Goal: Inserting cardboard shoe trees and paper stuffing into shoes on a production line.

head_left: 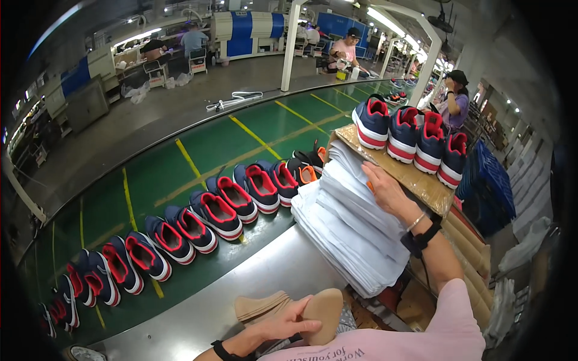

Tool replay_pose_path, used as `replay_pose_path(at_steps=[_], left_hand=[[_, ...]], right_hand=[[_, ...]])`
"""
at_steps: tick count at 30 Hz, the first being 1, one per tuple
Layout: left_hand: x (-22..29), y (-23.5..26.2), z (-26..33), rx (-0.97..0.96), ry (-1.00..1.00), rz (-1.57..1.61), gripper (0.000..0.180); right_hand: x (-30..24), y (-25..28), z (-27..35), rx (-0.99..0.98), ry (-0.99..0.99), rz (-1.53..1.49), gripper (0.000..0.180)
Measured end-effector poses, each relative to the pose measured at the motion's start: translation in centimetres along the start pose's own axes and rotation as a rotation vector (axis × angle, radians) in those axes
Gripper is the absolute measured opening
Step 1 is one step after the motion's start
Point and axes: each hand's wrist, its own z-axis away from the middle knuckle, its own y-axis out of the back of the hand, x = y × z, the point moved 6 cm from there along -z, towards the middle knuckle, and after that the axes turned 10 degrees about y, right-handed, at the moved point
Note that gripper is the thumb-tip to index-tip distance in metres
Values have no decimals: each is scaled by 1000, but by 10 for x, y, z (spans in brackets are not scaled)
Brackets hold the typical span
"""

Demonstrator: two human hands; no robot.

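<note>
My left hand (289, 322), low in the middle, grips a tan insole-shaped piece (326, 310) between thumb and fingers. Beside it a few more tan pieces (259, 305) fan out over the metal table edge; whether the hand holds those too is unclear. My right hand (385, 189) reaches forward over a tall stack of white paper sheets (352, 231), its fingers stretched out near the stack's far right edge. A bit of orange shows at those fingers, too small to name. Just beyond, navy shoes with red linings (402, 135) stand on a taped cardboard box (394, 165).
A long row of navy and red shoes (217, 210) lines the green conveyor belt (198, 144), with black and orange shoes (310, 165) near the paper. A bare metal tabletop (241, 268) lies nearer me. Co-workers (346, 51) work along the line; blue crates (487, 180) stand at right.
</note>
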Motion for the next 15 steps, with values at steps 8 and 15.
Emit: replay_pose_path(at_steps=[8,15], left_hand=[[-2,14,16,36,-76,155,56],[75,101,-11,985,-684,32,43]], right_hand=[[81,-54,39,-51,-717,-226,31],[-123,-45,-29,382,-819,-1511,21]])
